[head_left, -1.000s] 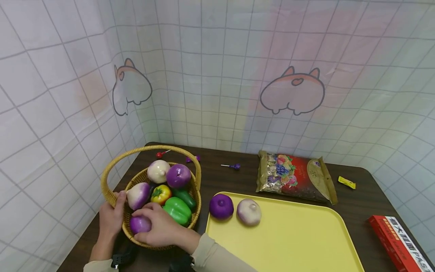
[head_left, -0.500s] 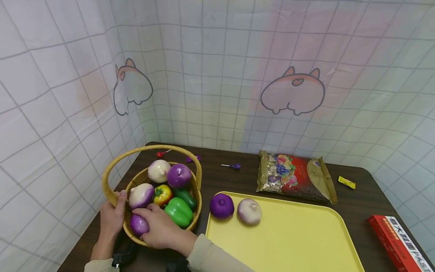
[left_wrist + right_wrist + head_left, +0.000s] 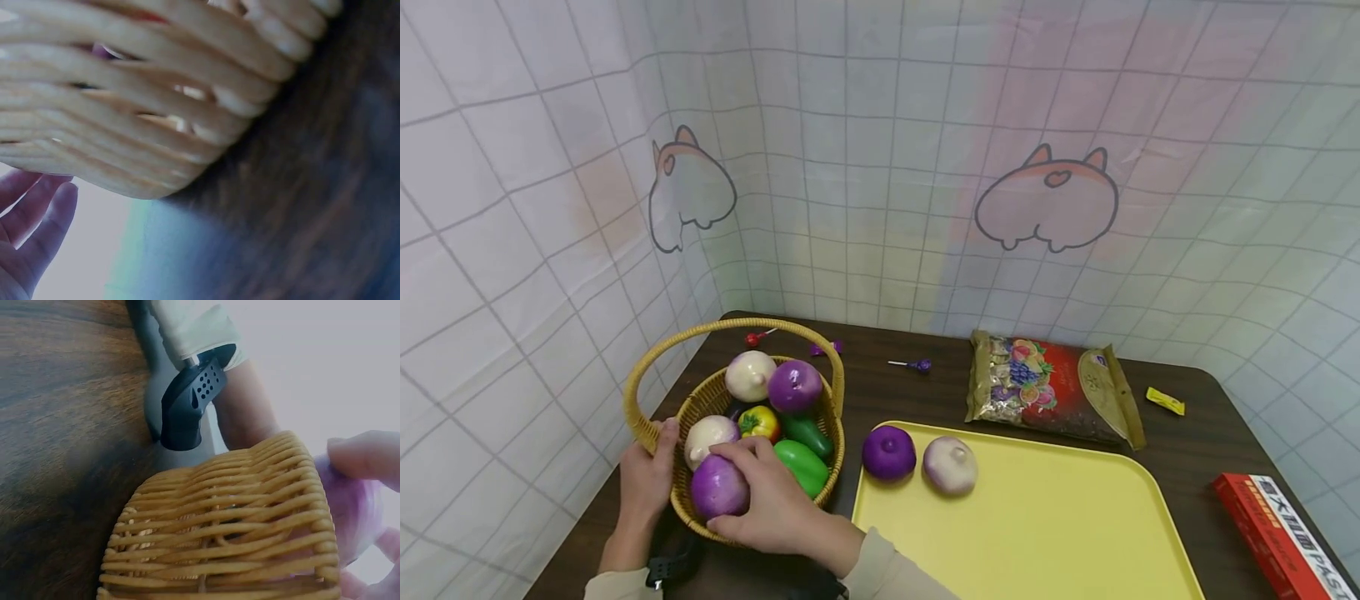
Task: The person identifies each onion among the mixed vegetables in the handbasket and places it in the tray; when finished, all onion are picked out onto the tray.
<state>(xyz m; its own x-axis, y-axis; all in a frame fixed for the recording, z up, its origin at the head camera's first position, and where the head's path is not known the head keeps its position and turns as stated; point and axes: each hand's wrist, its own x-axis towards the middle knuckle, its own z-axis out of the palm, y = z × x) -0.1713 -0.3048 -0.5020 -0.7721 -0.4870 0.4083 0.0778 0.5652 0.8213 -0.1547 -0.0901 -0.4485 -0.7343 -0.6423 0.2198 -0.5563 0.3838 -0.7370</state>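
A wicker basket (image 3: 837, 433) with an arched handle stands at the table's left, full of toy vegetables. My left hand (image 3: 643, 483) holds its left side by the foot of the handle; in the left wrist view those fingers (image 3: 50, 231) lie against the weave. My right hand (image 3: 782, 512) grips a purple turnip (image 3: 718, 487) at the basket's near side. The right wrist view shows this turnip (image 3: 353, 509) above the rim, between thumb and fingers. Around it lie a white-and-purple turnip (image 3: 707, 440), a yellow-red pepper (image 3: 759, 423) and a green bell pepper (image 3: 805, 468), partly hidden by my hand.
A yellow tray (image 3: 1037, 533) carries a purple turnip (image 3: 889, 454) and a pale one (image 3: 951, 467). Behind it lies a candy bag (image 3: 1052, 387). A lollipop (image 3: 917, 365), a yellow sweet (image 3: 1165, 402) and a red pasta box (image 3: 1285, 533) are on the table.
My right hand has raised the purple turnip slightly within the basket and moved a little right. The white-and-purple turnip beside it has shifted. My left hand has stayed in place.
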